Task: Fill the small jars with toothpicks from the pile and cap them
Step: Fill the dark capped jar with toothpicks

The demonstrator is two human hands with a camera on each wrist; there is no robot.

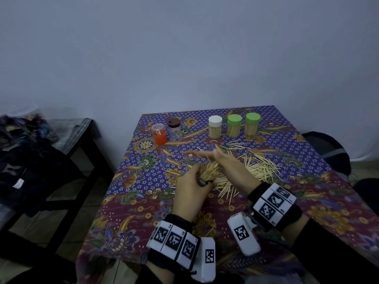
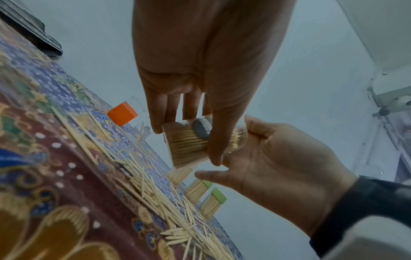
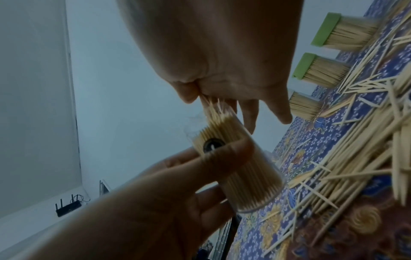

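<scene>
My left hand [image 1: 200, 178] grips a clear uncapped jar [image 1: 209, 171] packed with toothpicks, tilted above the table near the middle. The left wrist view shows my fingers wrapped round the jar [image 2: 184, 146]. Just above its mouth, my right hand [image 1: 213, 155] pinches a few toothpicks [image 3: 212, 109] between thumb and finger, their lower ends among those in the jar [image 3: 240, 158]. The loose toothpick pile [image 1: 260, 169] lies to the right of both hands. A white-capped jar [image 1: 215, 127] and two green-capped jars [image 1: 234, 126] [image 1: 252, 124], all full, stand at the back.
An orange jar [image 1: 159, 134] and a clear jar with a dark lid [image 1: 174, 129] stand at the back left on the patterned tablecloth [image 1: 143, 181]. A dark bench with clothes [image 1: 41, 152] is to the left. A dark chair [image 1: 328, 150] is at the right.
</scene>
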